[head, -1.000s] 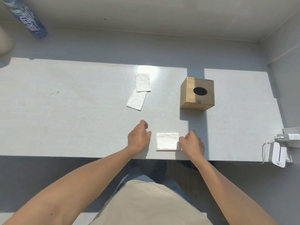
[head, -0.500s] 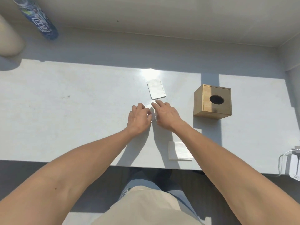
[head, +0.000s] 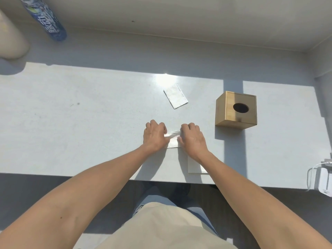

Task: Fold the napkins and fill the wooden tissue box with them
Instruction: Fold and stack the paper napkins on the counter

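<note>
Left hand [head: 155, 138] and right hand [head: 192, 139] pinch opposite edges of one napkin [head: 172, 141], fingers curled on it, likely to line up a fold. A flat napkin [head: 175, 96] waits at 12 o'clock; the wooden tissue box [head: 236, 110] stands at 2 o'clock, a folded napkin [head: 195, 167] at 5. Half a second earlier both hands were farther out, beside the far napkin.

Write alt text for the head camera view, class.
Both hands, left hand and right hand, hold a white napkin on a pale table. Beyond lies another napkin; a folded one sits near the edge, a wooden tissue box to the right.
</note>
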